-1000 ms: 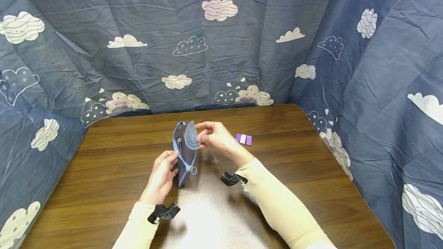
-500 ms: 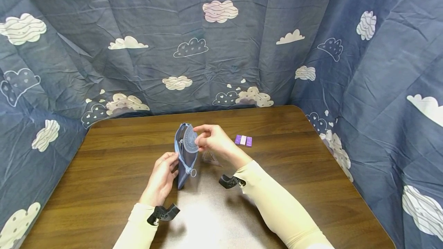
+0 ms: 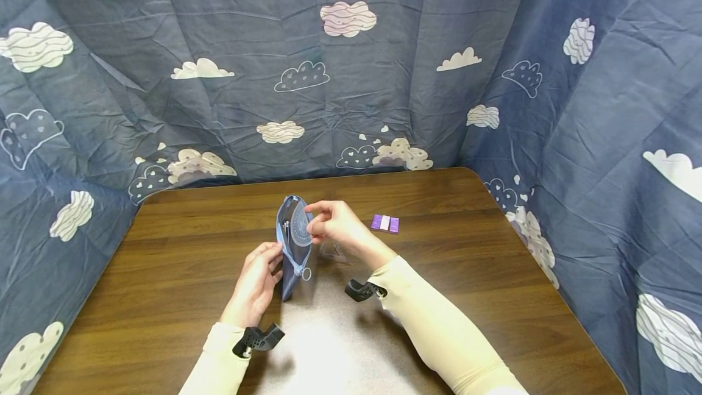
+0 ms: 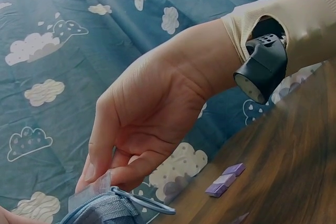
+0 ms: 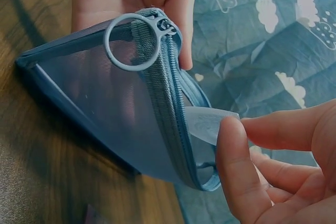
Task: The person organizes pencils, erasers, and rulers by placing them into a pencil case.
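My left hand (image 3: 255, 279) grips a blue zip pouch (image 5: 115, 114) by its side and holds it upright on the table, its zipped mouth spread. A blue ring pull (image 5: 131, 66) hangs from the near end of the zip. Between thumb and forefinger, my right hand (image 3: 340, 227) pinches a clear half-round protractor (image 3: 299, 227), whose lower part is inside the pouch's mouth. Something thin and silvery (image 3: 286, 227) shows inside the pouch; its kind is unclear. Partly behind my right hand, a clear triangular set square (image 3: 336, 259) lies on the table.
A small purple block with a white band (image 3: 386, 224) lies to the right of my right hand. The brown wooden table (image 3: 466, 249) reaches back to a blue cloud-printed curtain (image 3: 384, 90), which also hangs at both sides.
My right hand has moved slightly left and down, taking the protractor from above the pouch's mouth into it. My left hand and the pouch have hardly moved.
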A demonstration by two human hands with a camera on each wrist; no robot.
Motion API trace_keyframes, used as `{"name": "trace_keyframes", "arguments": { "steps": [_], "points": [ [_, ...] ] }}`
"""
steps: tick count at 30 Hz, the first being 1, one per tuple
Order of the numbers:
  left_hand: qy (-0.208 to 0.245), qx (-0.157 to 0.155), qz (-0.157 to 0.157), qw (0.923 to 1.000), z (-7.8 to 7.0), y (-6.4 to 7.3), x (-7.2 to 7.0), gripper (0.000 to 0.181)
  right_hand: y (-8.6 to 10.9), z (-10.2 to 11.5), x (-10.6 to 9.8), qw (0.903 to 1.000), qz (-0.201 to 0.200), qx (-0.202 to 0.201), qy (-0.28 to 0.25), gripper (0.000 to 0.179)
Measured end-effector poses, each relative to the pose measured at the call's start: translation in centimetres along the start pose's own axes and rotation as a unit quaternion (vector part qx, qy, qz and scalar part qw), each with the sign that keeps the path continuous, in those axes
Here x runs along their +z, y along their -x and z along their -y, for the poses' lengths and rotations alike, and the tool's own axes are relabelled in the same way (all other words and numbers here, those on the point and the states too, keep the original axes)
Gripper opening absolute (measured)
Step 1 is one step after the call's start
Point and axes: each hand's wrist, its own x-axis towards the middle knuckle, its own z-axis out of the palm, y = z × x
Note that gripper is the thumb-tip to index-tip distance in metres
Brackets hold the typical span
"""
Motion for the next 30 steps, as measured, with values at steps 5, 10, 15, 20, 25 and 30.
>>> {"name": "trace_keyframes", "arguments": {
  "steps": [5,10,15,20,25,30],
  "points": [
    [-0.002,0.001,-0.002,1.0000,0.04,0.04,0.02,0.021,-0.03,-0.13,0.20,1.0000,-0.003,0.002,0.009,0.050],
    [-0.001,0.002,-0.002,1.0000,0.07,0.04,0.06,0.021,0.04,0.03,0.28,0.9999,-0.006,0.004,0.009,0.049],
    [0.001,0.002,-0.002,1.0000,0.15,0.11,0.02,0.021,0.13,0.21,0.26,0.9999,-0.010,0.003,0.013,0.048],
    [0.001,0.000,-0.005,1.0000,0.27,0.11,-0.12,0.020,0.33,0.44,0.15,0.9996,-0.011,-0.005,0.026,0.047],
    [0.008,-0.002,-0.011,0.9999,0.23,-0.04,-0.15,0.022,0.61,0.69,-0.14,0.9991,-0.017,-0.009,0.037,0.047],
    [0.006,-0.003,-0.010,0.9999,0.16,-0.04,-0.18,0.022,0.71,0.64,-0.55,0.9992,-0.017,-0.012,0.034,0.052]
  ]
}}
